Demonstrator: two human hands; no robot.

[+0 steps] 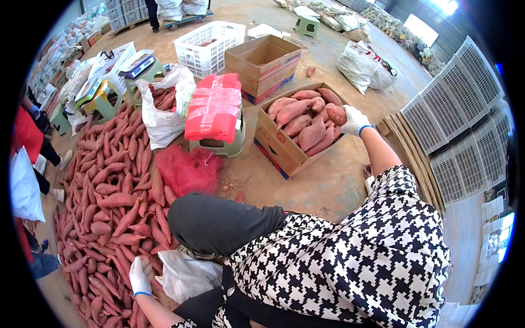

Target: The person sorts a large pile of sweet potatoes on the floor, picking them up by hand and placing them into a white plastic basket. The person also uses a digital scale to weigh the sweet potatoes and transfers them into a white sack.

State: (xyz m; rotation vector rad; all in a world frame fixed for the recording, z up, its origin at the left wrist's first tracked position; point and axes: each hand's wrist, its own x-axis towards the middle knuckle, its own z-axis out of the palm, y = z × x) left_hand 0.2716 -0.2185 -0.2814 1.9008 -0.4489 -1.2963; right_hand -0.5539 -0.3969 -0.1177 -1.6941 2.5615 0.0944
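My right hand (355, 120), in a white knit glove, grips a reddish sweet potato (336, 115) at the right edge of an open cardboard box (275, 151). Large sweet potatoes (312, 134) fill that box to near its rim. My left hand (140, 275), gloved too, is down at the near edge of a big heap of sweet potatoes (117, 200). Whether its fingers hold one is hard to see. Beside it, a white woven sack (189, 275) lies against my leg.
Red mesh netting (188, 168) lies by a stool bearing a red taped bundle (214, 107). Behind are a white sack of sweet potatoes (166, 110), another cardboard box (262, 67) and a white crate (210, 49). Crates (455, 94) stand right; people are at left.
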